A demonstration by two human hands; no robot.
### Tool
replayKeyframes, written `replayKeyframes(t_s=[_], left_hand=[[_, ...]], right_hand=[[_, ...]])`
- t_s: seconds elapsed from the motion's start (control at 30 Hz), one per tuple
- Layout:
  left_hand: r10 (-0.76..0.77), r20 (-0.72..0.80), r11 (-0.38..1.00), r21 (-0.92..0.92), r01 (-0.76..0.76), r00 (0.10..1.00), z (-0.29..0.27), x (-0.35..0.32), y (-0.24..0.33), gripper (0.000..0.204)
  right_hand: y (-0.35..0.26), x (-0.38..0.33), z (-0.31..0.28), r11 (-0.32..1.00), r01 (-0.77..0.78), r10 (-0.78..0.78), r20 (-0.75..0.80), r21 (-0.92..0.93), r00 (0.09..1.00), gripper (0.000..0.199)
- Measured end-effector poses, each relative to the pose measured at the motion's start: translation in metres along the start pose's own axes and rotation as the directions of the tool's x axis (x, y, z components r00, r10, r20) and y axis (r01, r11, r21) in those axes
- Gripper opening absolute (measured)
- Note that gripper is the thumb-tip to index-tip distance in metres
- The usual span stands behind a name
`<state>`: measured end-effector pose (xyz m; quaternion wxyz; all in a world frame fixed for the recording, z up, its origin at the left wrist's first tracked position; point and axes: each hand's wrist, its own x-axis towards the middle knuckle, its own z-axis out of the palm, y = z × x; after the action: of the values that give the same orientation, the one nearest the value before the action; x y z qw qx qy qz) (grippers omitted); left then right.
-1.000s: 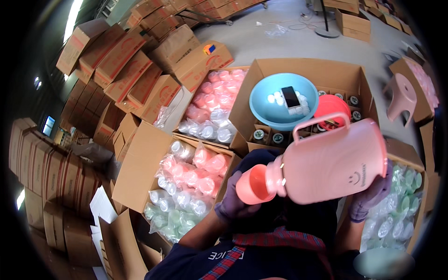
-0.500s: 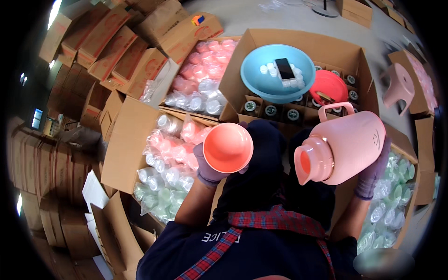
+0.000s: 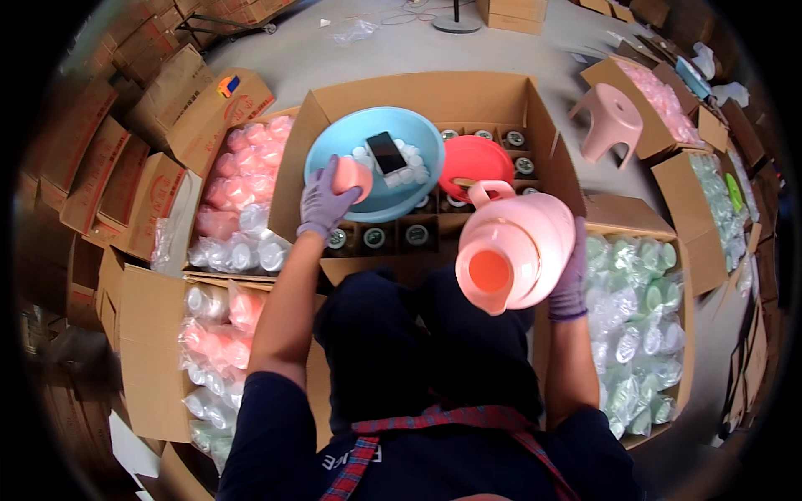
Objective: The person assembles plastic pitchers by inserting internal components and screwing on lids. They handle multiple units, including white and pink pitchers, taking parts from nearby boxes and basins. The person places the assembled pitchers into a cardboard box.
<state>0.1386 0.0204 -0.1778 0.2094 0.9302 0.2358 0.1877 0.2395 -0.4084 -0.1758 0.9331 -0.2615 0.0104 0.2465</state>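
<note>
My left hand (image 3: 325, 200), in a lilac glove, is wrapped round a pink cup (image 3: 352, 178) at the near left rim of a light-blue basin (image 3: 369, 123). Inside the basin lie several small white stoppers (image 3: 408, 174) and a black phone (image 3: 385, 154). On the other side, my right hand (image 3: 570, 280), also gloved, grips the outer side of a pink vacuum jug (image 3: 535, 238). The jug is tilted, its open spout towards me and its handle towards the far side. Part of the right hand is hidden behind the jug.
Under the basin and a red dish (image 3: 474, 155) stands a divided carton (image 3: 434, 86) of dark bottles. Cartons of bagged pink cups (image 3: 255, 163) and bagged green-and-clear pieces (image 3: 628, 326) flank my legs. A pink stool (image 3: 608, 121) stands at far right.
My left hand has carried the cup forward to the basin, turning its opening out of sight. The jug's spout has swung more towards me. The whole view has shifted rightward.
</note>
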Motion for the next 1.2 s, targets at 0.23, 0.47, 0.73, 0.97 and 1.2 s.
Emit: replayKeyframes(t_s=[0.23, 0.47, 0.73, 0.97, 1.2], left_hand=[[-0.207, 0.336, 0.91, 0.411, 0.055, 0.919, 0.043, 0.023, -0.013, 0.086], [0.11, 0.256, 0.517, -0.84, 0.165, 0.96, -0.074, -0.134, 0.119, 0.053], [0.185, 0.103, 0.768, -0.636, -0.078, 0.977, -0.087, -0.206, 0.101, 0.058], [0.08, 0.306, 0.732, -0.664, 0.152, 0.949, -0.088, -0.191, 0.114, 0.04], [0.097, 0.294, 0.544, -0.816, 0.197, 0.951, -0.085, -0.205, 0.126, 0.051]], right_hand=[[-0.032, -0.006, 0.029, -0.25, 0.347, -0.381, 0.422, -0.904, 0.823, 0.032], [0.013, -0.062, 0.177, -0.245, 0.748, 0.121, 0.746, -0.617, 0.655, 0.024], [0.091, -0.114, 0.186, -0.334, 0.807, 0.342, 0.735, -0.487, 0.585, 0.045], [0.066, -0.066, 0.07, -0.356, 0.653, 0.334, 0.561, -0.669, 0.757, 0.067], [0.066, -0.105, 0.103, 0.193, 0.758, 0.104, 0.782, -0.622, 0.615, 0.078]])
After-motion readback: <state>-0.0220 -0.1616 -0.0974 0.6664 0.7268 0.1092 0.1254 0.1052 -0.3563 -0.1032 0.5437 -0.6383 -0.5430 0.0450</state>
